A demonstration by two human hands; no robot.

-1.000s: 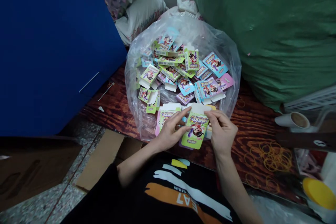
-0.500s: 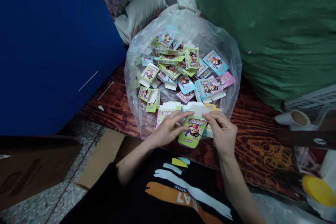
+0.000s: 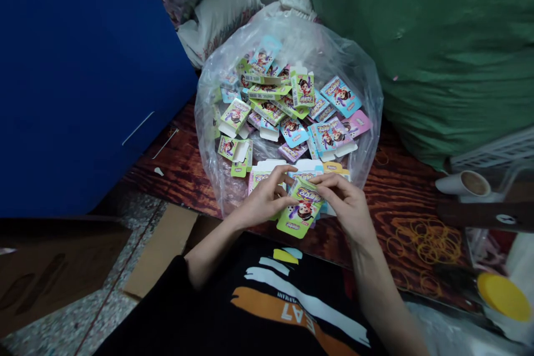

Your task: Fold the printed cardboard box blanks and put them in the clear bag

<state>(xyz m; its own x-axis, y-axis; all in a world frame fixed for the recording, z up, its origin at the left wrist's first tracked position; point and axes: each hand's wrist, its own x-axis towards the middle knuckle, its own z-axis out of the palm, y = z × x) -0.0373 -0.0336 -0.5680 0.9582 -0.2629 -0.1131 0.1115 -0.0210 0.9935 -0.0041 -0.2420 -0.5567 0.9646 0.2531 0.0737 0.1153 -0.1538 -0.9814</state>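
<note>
Both hands hold a flat green printed cardboard box blank (image 3: 299, 210) with a cartoon figure on it, just above the bag's near edge. My left hand (image 3: 262, 198) grips its left side, and my right hand (image 3: 346, 204) pinches its upper right corner. Behind them, a transparent plastic bag (image 3: 329, 53) holds several flat green, blue, pink and purple printed box blanks. Some loose blanks (image 3: 267, 173) lie against the bag's near side, right beside my left fingers.
The bag rests on a dark wood-grain table (image 3: 400, 192), with loose rubber bands (image 3: 425, 242) to the right. A blue board (image 3: 83, 78) stands left and a green sack (image 3: 429, 50) right. A white roll (image 3: 461, 183) and yellow lid (image 3: 504, 297) sit further right.
The green blank has shifted left and its top now tilts toward my right hand. My hands have come closer together, and the view has moved slightly.
</note>
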